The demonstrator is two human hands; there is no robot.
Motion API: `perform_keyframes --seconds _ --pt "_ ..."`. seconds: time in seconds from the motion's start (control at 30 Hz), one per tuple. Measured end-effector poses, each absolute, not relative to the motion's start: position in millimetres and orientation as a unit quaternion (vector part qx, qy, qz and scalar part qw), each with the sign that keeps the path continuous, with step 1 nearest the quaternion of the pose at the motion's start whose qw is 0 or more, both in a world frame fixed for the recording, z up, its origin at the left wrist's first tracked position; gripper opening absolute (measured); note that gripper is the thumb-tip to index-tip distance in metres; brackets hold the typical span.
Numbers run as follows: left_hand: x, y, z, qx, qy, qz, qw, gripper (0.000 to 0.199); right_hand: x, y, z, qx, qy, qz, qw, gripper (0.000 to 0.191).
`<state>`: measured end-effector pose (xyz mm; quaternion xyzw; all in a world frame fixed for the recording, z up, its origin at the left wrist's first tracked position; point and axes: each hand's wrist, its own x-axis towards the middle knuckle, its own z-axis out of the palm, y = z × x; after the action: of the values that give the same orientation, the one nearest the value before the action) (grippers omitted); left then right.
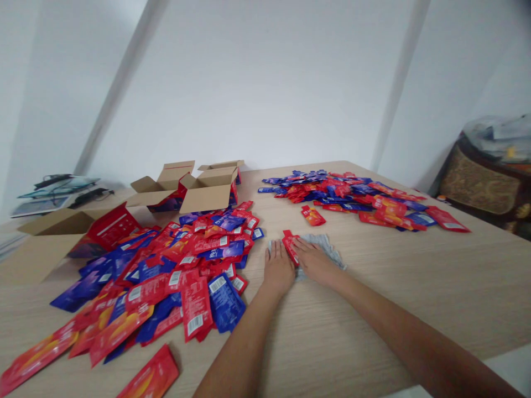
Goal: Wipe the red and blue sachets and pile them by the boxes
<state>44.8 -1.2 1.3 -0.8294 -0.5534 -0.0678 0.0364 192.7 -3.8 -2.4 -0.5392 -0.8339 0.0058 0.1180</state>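
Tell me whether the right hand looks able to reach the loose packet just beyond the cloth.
Likely yes: the loose packet lies uncovered beside the pile, and nothing tall stands between it and the right hand.

Soft light on the pale wall (269, 83); stretched edges; far right blurred, perhaps unfocused.

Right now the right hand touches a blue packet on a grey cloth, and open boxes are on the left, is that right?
Not quite: the head view shows the right hand touching a red packet, not a blue one, on the grey cloth. The open boxes are on the left.
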Motion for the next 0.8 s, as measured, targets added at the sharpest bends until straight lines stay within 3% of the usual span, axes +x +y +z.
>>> perform_keyframes --seconds 0.13,0.23,0.5,0.6,0.7,0.8 --pt "43.9 -3.4 0.3 -0.825 -0.559 -0.069 0.039 0.055 200.9 -3.5 2.6 -0.606 -0.791 -0.027 0.083 0.053" --pt "41.3 -3.1 -2.3 -0.829 -0.553 -0.075 0.043 0.055 211.9 -3.6 2.0 -0.649 -0.752 -0.05 0.104 0.052" --pt "40.3 -0.2 -4.8 -0.831 -0.548 -0.08 0.048 0.056 216.3 1.3 3.6 -0.579 -0.745 -0.071 0.324 0.061" --pt "41.0 -1.0 -3.6 -0.829 -0.551 -0.082 0.047 0.056 205.2 -3.6 11.2 -0.513 -0.775 -0.04 0.367 0.055" --pt "41.1 -1.7 -3.3 -0.83 -0.548 -0.088 0.048 0.056 196.6 -9.7 16.4 -0.461 -0.806 0.011 0.37 0.046" --pt "41.6 -2.6 -3.6 -0.828 -0.552 -0.087 0.05 0.058 197.1 -11.1 11.3 -0.462 -0.829 0.031 0.313 0.046"
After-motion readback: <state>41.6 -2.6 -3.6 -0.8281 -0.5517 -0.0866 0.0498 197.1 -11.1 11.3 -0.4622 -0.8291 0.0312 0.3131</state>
